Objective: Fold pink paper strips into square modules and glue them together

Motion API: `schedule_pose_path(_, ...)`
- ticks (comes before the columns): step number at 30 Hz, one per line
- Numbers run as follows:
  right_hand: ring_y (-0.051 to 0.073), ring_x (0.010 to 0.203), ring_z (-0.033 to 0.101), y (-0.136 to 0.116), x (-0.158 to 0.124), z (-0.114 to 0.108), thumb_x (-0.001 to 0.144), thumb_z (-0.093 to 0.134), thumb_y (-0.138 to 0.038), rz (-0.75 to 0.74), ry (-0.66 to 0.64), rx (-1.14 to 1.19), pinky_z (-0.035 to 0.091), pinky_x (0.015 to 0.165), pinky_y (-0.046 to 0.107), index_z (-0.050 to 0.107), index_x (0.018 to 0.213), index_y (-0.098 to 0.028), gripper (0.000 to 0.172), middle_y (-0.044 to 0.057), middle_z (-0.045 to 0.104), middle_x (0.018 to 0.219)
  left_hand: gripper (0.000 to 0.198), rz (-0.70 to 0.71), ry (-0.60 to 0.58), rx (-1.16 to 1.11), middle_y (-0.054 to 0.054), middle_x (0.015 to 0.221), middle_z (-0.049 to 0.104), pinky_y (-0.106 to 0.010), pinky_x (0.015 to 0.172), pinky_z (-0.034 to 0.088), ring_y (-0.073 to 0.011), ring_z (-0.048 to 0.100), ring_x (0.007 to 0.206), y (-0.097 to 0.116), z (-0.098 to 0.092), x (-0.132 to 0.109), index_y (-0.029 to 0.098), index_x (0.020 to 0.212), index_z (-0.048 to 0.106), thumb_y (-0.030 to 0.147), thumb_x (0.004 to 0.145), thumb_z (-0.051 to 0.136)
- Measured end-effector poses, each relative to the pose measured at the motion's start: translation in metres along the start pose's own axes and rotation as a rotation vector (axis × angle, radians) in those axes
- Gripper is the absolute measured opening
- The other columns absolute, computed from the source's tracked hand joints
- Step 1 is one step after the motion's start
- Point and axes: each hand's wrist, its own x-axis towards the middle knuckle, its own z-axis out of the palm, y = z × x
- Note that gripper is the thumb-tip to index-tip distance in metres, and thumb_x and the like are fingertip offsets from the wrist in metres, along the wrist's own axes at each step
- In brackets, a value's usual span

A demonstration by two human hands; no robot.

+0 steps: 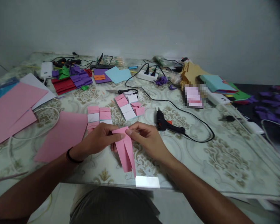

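A strip of pink paper with lengthwise folds hangs between my two hands, its lower end spreading toward the table's front edge. My left hand pinches its upper left side, thumb lying on top. On the upper right side my right hand also pinches it, thumb and fingers closed at the edge. Just beyond my hands lie two groups of folded pink and white paper squares, one at left, partly behind my left hand, and one farther back. A small white paper piece rests at the front edge.
A black glue gun lies right of my hands, its cord curving back toward a white power strip. Scissors lie behind the squares. Pink sheets cover the left side. Colored folded papers are piled at the back left.
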Motion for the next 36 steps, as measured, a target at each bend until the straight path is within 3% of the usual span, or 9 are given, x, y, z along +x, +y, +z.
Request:
schedule_pose_path(10, 0.011, 0.062, 0.055, 0.001, -0.001, -0.001, 0.089, 0.076, -0.051, -0.054, -0.001, -0.052, 0.043, 0.062, 0.026, 0.068, 0.078, -0.019, 0.035, -0.003, 0.061, 0.066, 0.036, -0.016, -0.026, 0.083, -0.002, 0.058, 0.065, -0.026, 0.055, 0.043, -0.0145, 0.061, 0.056, 0.001, 0.0, 0.0, 0.014, 0.068, 0.068, 0.039, 0.094, 0.066)
schedule_pose_path(18, 0.012, 0.064, 0.053, 0.004, 0.001, -0.005, 0.08, 0.084, -0.05, 0.104, -0.081, -0.047, 0.04, 0.062, 0.027, 0.072, 0.076, -0.017, 0.035, -0.001, 0.066, 0.07, 0.036, 0.044, 0.167, 0.142, 0.0, 0.056, 0.062, -0.025, 0.054, 0.043, -0.0137, 0.058, 0.054, 0.002, -0.007, 0.001, 0.014, 0.069, 0.068, 0.04, 0.094, 0.067)
schedule_pose_path(27, 0.012, 0.064, 0.053, 0.004, 0.002, -0.004, 0.076, 0.085, -0.054, 0.13, -0.058, -0.081, 0.041, 0.063, 0.028, 0.074, 0.075, -0.017, 0.038, 0.001, 0.068, 0.071, 0.036, 0.068, 0.256, 0.15, 0.002, 0.055, 0.057, -0.024, 0.052, 0.042, -0.0128, 0.058, 0.053, 0.001, -0.01, 0.002, 0.015, 0.067, 0.065, 0.041, 0.092, 0.07)
schedule_pose_path(32, 0.011, 0.062, 0.051, 0.004, 0.002, -0.005, 0.078, 0.086, -0.05, 0.106, -0.032, -0.072, 0.038, 0.06, 0.027, 0.074, 0.074, -0.017, 0.035, 0.0, 0.066, 0.07, 0.041, -0.001, 0.178, 0.165, 0.0, 0.055, 0.059, -0.024, 0.053, 0.038, -0.0131, 0.056, 0.054, -0.004, -0.009, 0.003, 0.014, 0.062, 0.063, 0.044, 0.089, 0.072)
schedule_pose_path(34, 0.012, 0.063, 0.052, 0.003, 0.002, -0.005, 0.077, 0.085, -0.051, 0.093, -0.026, -0.067, 0.039, 0.061, 0.027, 0.075, 0.075, -0.017, 0.036, 0.0, 0.067, 0.07, 0.043, -0.01, 0.136, 0.202, 0.001, 0.054, 0.054, -0.024, 0.051, 0.033, -0.0112, 0.05, 0.052, -0.006, -0.007, 0.004, 0.015, 0.06, 0.06, 0.043, 0.09, 0.07)
schedule_pose_path(36, 0.012, 0.063, 0.053, 0.002, 0.002, -0.005, 0.077, 0.085, -0.053, 0.103, -0.035, -0.064, 0.042, 0.063, 0.028, 0.075, 0.075, -0.017, 0.038, 0.0, 0.068, 0.07, 0.045, 0.008, 0.171, 0.229, 0.004, 0.053, 0.045, -0.024, 0.049, 0.026, -0.0087, 0.039, 0.05, -0.004, -0.006, 0.004, 0.016, 0.056, 0.053, 0.042, 0.089, 0.069)
